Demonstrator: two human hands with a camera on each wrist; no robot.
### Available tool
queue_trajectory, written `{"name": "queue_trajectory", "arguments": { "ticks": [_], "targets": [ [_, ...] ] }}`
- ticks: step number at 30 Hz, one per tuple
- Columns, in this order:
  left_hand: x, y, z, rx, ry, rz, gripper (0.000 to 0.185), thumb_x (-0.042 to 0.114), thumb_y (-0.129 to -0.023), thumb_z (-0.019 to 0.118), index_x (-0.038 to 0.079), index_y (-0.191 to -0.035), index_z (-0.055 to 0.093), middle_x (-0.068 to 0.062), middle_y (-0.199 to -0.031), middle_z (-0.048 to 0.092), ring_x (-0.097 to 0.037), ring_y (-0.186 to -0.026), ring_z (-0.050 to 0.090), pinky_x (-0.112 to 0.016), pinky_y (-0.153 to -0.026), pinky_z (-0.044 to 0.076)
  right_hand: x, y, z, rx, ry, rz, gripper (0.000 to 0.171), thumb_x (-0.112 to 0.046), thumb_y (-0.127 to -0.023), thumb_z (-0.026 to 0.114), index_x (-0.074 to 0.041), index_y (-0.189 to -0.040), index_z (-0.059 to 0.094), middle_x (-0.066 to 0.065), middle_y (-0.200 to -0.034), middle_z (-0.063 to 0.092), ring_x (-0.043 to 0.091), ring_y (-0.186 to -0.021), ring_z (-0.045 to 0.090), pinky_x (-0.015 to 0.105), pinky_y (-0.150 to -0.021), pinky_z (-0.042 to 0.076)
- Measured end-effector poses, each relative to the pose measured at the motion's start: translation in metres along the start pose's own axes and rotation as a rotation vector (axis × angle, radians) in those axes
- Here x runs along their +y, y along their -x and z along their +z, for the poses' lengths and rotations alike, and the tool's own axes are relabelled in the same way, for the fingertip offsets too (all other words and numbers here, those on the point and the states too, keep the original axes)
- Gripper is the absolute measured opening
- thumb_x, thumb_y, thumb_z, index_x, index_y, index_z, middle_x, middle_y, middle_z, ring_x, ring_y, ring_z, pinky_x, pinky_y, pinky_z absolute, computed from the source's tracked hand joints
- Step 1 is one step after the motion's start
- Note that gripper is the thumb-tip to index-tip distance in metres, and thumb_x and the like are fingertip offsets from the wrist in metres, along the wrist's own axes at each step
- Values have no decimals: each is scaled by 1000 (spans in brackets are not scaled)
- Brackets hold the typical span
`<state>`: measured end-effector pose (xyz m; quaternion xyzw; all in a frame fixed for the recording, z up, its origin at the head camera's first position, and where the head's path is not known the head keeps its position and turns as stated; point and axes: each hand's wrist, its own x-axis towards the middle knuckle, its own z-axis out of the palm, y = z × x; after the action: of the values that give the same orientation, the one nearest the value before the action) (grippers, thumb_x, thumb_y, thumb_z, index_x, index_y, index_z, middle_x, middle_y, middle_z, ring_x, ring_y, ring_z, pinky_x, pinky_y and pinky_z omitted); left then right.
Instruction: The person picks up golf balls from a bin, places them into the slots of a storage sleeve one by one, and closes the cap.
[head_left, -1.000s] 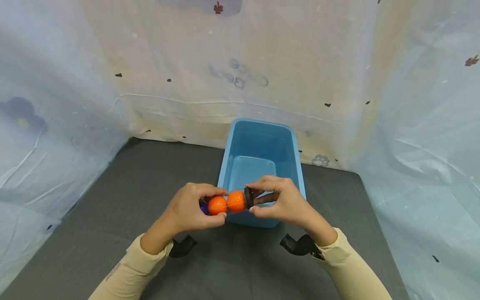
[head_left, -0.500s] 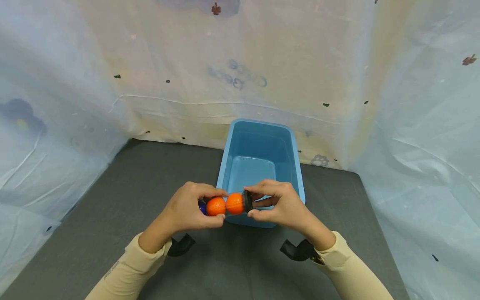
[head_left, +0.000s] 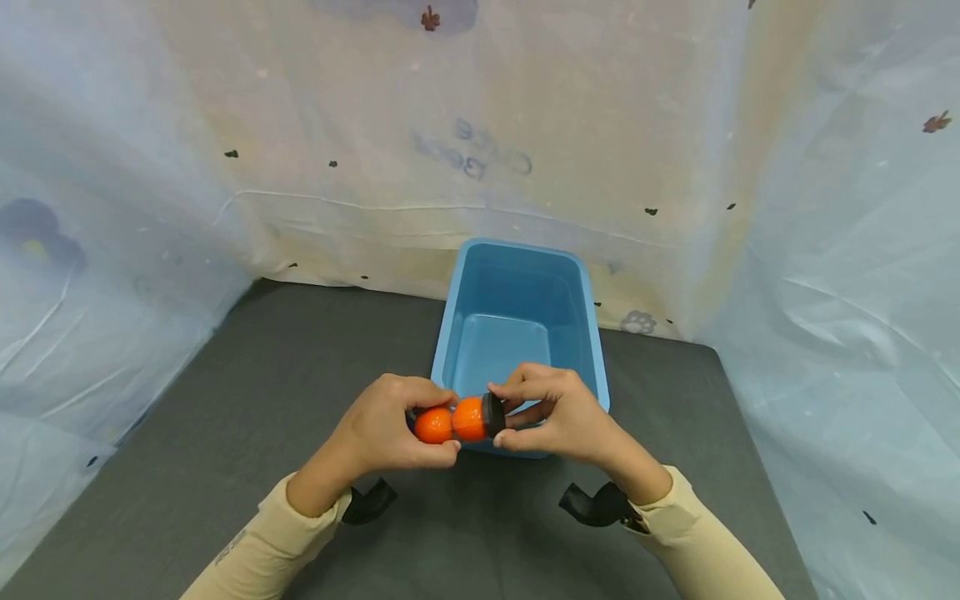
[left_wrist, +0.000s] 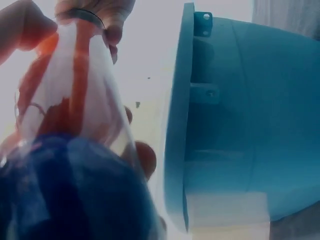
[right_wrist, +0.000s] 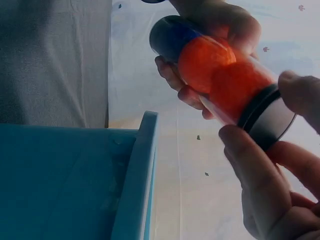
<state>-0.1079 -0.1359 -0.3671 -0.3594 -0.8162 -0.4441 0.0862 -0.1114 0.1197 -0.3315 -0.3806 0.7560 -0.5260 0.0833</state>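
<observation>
A clear tube (right_wrist: 235,75) is held level over the near end of the blue bin, with two orange balls (head_left: 433,425) and a blue ball (left_wrist: 75,190) inside. My left hand (head_left: 390,425) grips the tube, thumb below and fingers above, covering its left end in the head view. At the tube's right end, my right hand (head_left: 555,412) pinches the black lid (head_left: 492,415) between thumb and fingers. In the right wrist view the lid sits at the tube's mouth, right beside an orange ball.
The blue bin (head_left: 517,279) stands on the dark grey table (head_left: 337,342), just beyond the hands. Patterned plastic sheeting (head_left: 360,108) hangs behind and on both sides. Black straps (head_left: 367,500) stick out at both wrists.
Both hands and the tube have come slightly lower in the head view. The lid has tilted a little in the right fingers. The blue ball is now hidden behind the left hand there.
</observation>
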Motion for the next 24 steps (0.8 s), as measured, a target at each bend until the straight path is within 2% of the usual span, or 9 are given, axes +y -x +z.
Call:
{"name": "queue_trajectory", "arguments": {
  "ticks": [5,8,12,15,19,22,24],
  "targets": [
    [2,2,0,8,3,-37,38,19,-63,80,8,-100,76,4,-88,73,0,-66,59,-17,-57,51,4,0,2,-15,-15,-28,48,-1,-76,79,6,-121,63,14,-99,61,15,-93,65,31,-73,58],
    [4,3,-1,8,-4,-54,37,20,-62,81,10,-98,76,6,-86,72,1,-64,58,-18,-55,50,8,0,5,-11,-6,-91,49,2,-75,78,8,-121,62,14,-97,61,17,-91,65,31,-72,58],
    [4,3,-1,18,42,-82,34,20,-64,80,14,-97,74,8,-85,70,-1,-65,57,-21,-56,51,10,-3,7,43,89,-164,46,-1,-76,78,5,-119,65,13,-97,62,19,-88,68,30,-71,59],
    [1,5,0,24,108,-109,34,19,-67,79,19,-100,70,8,-85,68,-4,-68,58,-24,-57,52,5,-5,6,58,193,-137,48,-12,-78,80,-5,-123,64,8,-108,62,16,-93,67,28,-76,58],
    [-11,13,0,54,182,-143,37,15,-71,78,18,-105,65,2,-89,67,-7,-69,59,-26,-54,54,-3,-3,1,23,311,-86,59,-24,-78,80,-17,-132,56,2,-125,58,14,-103,60,31,-82,55],
    [-26,20,-4,125,165,-175,39,11,-72,78,15,-108,63,-2,-92,68,-9,-69,59,-27,-54,54,-3,3,-7,44,355,-81,57,-21,-79,80,-19,-131,56,0,-127,57,13,-107,57,33,-83,54],
    [-38,24,-10,188,107,-213,41,10,-71,79,14,-108,63,-2,-92,68,-9,-70,59,-26,-58,54,-1,7,-13,83,372,-93,52,-19,-80,79,-20,-128,58,-1,-125,58,11,-107,56,32,-83,53]
  ]
}}
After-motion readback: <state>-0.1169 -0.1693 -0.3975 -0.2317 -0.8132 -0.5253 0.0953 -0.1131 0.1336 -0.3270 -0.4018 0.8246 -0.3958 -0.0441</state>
